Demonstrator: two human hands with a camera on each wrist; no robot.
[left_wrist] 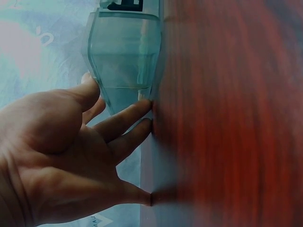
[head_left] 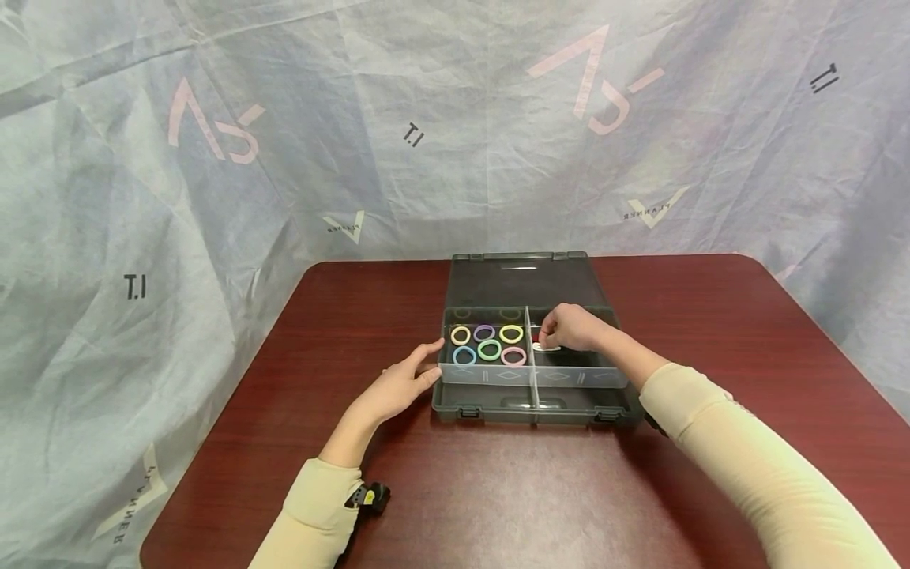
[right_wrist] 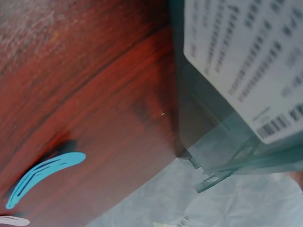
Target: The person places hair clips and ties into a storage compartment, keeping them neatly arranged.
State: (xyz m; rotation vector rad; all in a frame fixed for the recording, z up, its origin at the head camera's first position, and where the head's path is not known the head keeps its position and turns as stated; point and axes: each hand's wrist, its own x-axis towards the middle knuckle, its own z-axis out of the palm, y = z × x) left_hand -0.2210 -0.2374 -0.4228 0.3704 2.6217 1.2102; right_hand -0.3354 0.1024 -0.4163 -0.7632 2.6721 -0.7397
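A dark see-through organizer box lies with its lid laid back, and a clear divided tray sits in it. Several coloured rings lie in the tray's left compartment. In the right compartment, the curled fingers of my right hand pinch a white hair clip; something red shows beside it. My left hand touches the left side of box and tray with fairly straight fingers. The left wrist view shows that hand spread against the box wall.
In the right wrist view, a blue snap hair clip and a pale one lie on the tabletop. A printed label is stuck on the box side. A printed grey cloth hangs behind the reddish-brown table.
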